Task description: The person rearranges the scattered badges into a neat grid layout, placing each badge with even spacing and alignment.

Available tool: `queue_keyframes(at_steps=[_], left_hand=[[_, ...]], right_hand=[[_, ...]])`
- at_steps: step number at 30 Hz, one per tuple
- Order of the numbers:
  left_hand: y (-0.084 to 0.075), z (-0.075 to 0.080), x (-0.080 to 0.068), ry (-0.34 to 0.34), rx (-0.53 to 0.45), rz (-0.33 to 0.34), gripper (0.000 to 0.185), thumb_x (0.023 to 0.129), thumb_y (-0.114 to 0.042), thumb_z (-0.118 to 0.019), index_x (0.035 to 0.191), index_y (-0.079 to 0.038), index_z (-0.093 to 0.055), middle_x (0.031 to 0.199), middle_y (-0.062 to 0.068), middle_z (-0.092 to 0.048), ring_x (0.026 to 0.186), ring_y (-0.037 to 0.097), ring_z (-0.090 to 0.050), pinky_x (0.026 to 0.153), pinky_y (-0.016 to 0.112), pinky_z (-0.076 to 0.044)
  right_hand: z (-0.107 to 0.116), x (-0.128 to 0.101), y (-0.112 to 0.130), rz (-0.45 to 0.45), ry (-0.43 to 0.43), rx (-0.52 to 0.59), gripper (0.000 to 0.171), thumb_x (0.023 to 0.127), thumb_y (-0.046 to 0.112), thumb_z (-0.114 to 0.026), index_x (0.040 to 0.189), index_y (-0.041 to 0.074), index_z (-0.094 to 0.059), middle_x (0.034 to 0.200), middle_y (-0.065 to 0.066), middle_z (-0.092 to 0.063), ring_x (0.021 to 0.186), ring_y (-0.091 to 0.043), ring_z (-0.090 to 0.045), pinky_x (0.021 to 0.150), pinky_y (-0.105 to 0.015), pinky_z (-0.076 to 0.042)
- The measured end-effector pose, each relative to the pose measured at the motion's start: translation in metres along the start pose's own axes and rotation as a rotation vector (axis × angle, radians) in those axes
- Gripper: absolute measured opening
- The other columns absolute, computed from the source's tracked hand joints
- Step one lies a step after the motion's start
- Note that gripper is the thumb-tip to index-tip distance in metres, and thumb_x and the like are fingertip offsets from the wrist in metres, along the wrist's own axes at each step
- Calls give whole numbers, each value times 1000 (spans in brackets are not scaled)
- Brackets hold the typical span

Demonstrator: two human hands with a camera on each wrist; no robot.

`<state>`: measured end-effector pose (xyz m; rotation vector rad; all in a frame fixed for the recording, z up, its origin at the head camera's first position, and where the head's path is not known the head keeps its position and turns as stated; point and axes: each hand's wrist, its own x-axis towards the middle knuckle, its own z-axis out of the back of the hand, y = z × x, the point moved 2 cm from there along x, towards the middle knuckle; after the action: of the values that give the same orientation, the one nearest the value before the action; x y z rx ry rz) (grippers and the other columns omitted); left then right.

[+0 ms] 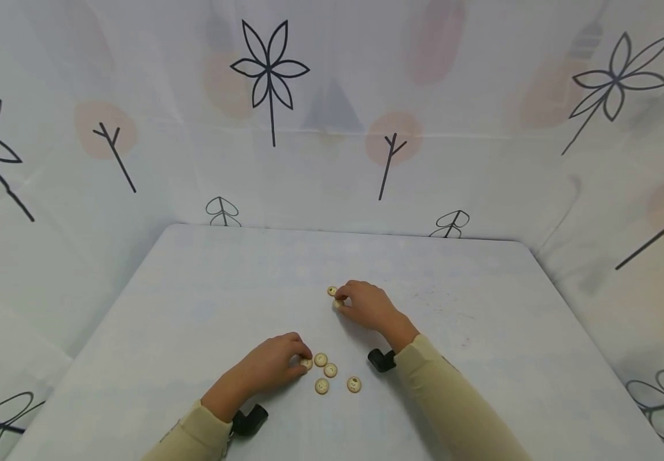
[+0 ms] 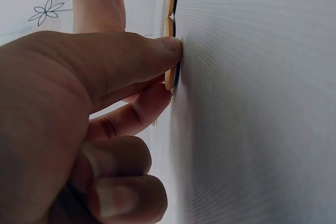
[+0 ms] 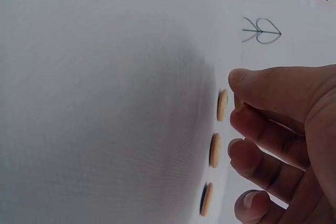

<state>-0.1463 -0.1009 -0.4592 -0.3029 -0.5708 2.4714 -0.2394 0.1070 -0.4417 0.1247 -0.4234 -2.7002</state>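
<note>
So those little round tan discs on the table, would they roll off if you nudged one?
Probably not: each disc lies flat on the table, so a nudge should slide it. They look thin and stiff, likely light. The left hand seems to lift one disc's edge, so flat ones may resist pinching.

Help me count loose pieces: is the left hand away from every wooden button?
No, the left hand touches a button, fingers on its edge.

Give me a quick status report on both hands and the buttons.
Left hand pinches a button at the near cluster. Right hand pinches another button farther out, beside a loose button. Four buttons lie between; nothing blocking.
</note>
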Motion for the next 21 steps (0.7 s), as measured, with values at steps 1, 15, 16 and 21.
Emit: queue_keyframes(at_steps=[1, 15, 16, 21], left_hand=[[0, 0, 0, -1, -1, 0, 19, 89, -24, -69, 107, -16, -72, 102, -6, -63, 93, 9, -60, 85, 33, -51], [-1, 2, -1, -5, 4, -9, 19, 89, -23, -69, 105, -15, -72, 100, -7, -63, 91, 9, -60, 83, 31, -51], [-1, 2, -1, -6, 3, -9, 19, 89, -23, -69, 105, -15, -72, 100, -7, -63, 91, 9, -60, 83, 31, -51], [-1, 2, -2, -11, -2, -11, 18, 89, -22, -69, 105, -15, -72, 100, -7, -63, 91, 9, -60, 83, 31, -51]], right_hand=[[0, 1, 0, 0, 0, 2, 24, 91, 29, -67, 112, 18, -70, 107, 3, -67, 103, -19, -63, 88, -39, -51], [-4, 9, 4, -18, 32, 17, 25, 92, 30, -66, 112, 16, -71, 107, 1, -68, 103, -21, -64, 87, -41, -51], [-5, 10, 4, -19, 36, 17, 25, 91, 30, -66, 112, 15, -71, 107, 1, -68, 103, -21, -63, 87, -41, -51], [-6, 12, 5, -22, 44, 17, 25, 90, 28, -68, 111, 15, -71, 105, 1, -68, 101, -19, -63, 86, -40, -51]])
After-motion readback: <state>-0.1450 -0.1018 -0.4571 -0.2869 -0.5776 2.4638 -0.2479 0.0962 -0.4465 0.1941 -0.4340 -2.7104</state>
